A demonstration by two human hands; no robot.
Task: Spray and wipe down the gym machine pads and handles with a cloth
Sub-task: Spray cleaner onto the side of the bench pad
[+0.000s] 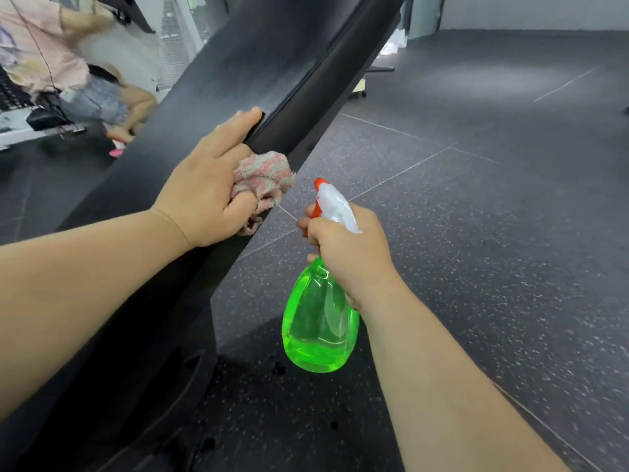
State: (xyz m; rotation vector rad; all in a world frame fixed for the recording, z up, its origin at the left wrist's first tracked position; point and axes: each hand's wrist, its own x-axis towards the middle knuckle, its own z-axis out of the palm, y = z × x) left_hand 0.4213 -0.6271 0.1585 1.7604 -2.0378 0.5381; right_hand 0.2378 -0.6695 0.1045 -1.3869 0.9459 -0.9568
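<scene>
While the left grip [207, 185] was closed round the cloth [267, 177], pressed against the black pad [238, 69], wiping was judged under way.
The spray bottle [320, 321] was clutched in the right grip [352, 255] just beside the pad; a fresh spray further up was likely called for.

Gym: speckled rubber floor [476, 233], black padded machine [258, 63].
</scene>
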